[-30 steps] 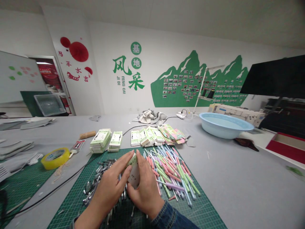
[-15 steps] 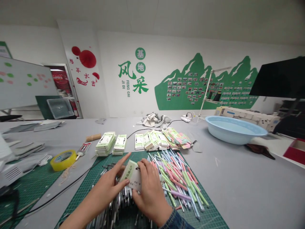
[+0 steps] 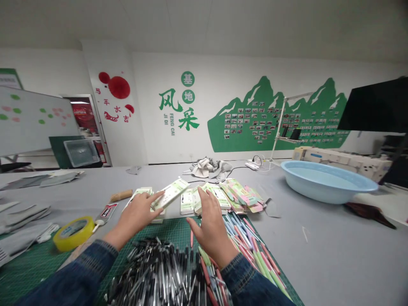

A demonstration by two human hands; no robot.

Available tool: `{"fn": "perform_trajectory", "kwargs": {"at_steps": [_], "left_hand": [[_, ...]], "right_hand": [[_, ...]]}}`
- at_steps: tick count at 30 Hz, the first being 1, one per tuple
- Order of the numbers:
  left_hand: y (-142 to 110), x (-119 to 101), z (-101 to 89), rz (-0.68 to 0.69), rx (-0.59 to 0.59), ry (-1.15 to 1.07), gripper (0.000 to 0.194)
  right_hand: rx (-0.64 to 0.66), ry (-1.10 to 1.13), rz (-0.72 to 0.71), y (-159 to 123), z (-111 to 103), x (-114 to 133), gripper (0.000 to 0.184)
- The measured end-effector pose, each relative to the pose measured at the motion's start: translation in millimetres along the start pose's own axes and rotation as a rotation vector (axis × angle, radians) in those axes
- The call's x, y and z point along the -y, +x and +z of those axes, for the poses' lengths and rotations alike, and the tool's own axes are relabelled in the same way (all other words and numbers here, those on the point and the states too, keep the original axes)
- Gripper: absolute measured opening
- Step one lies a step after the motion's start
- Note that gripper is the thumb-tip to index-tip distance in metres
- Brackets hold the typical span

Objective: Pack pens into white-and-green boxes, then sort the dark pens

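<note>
My left hand [image 3: 137, 216] holds a flat green-and-white packet [image 3: 171, 192] by its near end, lifted over a stack of like packets [image 3: 142, 194]. My right hand [image 3: 209, 224] hovers with fingers spread, its fingertips close to a fanned row of green and pink packets [image 3: 223, 195]. Below both hands lies a heap of dark metal pen parts [image 3: 162, 274] on a green cutting mat [image 3: 172, 227]. Pastel pen barrels [image 3: 255, 246] lie to the right of my right hand.
A yellow tape roll [image 3: 72, 227] and a utility knife [image 3: 106, 211] lie at left. A light blue basin [image 3: 327, 180] stands at right on the grey table [image 3: 318, 250]. Grey fabric pieces [image 3: 22, 212] lie far left, crumpled cloth [image 3: 207, 166] at the back.
Both hands moved away from me, from over the pen parts to the packet stacks. The right hand let go of the packet; the left hand carries it forward alone. The camera tilted up.
</note>
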State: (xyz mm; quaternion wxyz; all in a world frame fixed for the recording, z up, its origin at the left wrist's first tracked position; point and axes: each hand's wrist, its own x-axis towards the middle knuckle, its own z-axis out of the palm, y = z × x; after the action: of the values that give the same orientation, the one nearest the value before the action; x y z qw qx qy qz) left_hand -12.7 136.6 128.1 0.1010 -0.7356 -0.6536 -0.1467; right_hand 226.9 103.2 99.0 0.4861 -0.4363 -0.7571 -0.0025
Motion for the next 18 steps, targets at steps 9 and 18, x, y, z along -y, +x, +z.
{"fn": "perform_trajectory", "kwargs": {"at_steps": [9, 18], "left_hand": [[50, 4, 73.1, -0.298, 0.008, 0.261, 0.048], [55, 23, 73.6, -0.231, -0.023, 0.247, 0.058]], "right_hand": [[0.049, 0.191, 0.142, -12, 52, -23, 0.040], [0.380, 0.574, 0.425, -1, 80, -33, 0.070]]}}
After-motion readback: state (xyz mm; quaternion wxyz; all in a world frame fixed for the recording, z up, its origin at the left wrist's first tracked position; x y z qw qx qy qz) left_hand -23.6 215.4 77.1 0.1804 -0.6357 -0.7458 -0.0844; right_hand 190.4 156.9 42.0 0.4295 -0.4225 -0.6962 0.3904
